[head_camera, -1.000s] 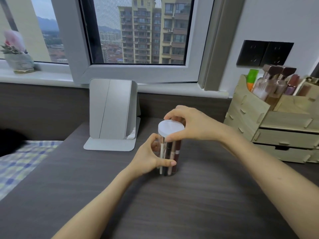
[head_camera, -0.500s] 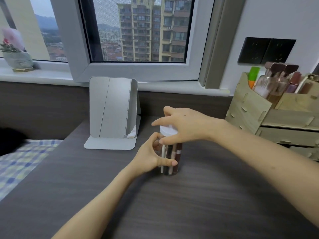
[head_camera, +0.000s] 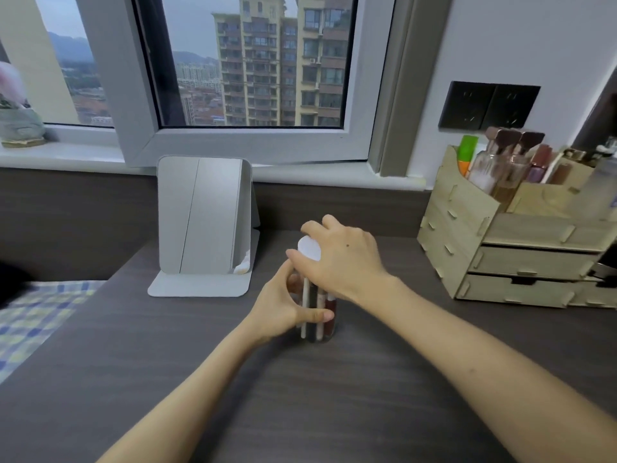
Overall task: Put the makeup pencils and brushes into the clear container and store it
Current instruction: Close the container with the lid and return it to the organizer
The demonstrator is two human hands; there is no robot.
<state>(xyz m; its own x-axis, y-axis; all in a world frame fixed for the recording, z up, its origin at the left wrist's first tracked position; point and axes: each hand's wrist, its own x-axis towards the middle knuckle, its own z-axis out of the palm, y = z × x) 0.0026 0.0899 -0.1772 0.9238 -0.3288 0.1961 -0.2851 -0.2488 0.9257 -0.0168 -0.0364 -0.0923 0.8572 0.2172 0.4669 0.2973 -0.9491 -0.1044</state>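
Observation:
A clear container (head_camera: pixel 329 324) stands upright on the dark wooden desk (head_camera: pixel 300 396), a little behind its middle. Makeup pencils and brushes (head_camera: pixel 312 305) stand inside it, white, black and reddish. A white round lid (head_camera: pixel 309 248) sits on top. My left hand (head_camera: pixel 283 309) wraps the container's side from the left, thumb across the front. My right hand (head_camera: pixel 340 255) covers the lid from above and grips its rim, hiding most of the lid and the container's upper part.
A folding standing mirror (head_camera: pixel 203 222) stands behind and to the left. A wooden drawer organiser (head_camera: pixel 521 248) with bottles and brushes stands at the right. A checked bedcover (head_camera: pixel 36 315) lies past the desk's left edge. Behind the desk are a window sill and an open window.
My right hand has come down from holding the lid by its rim to cover it from above, and it has turned on the lid. The left hand keeps its hold on the container.

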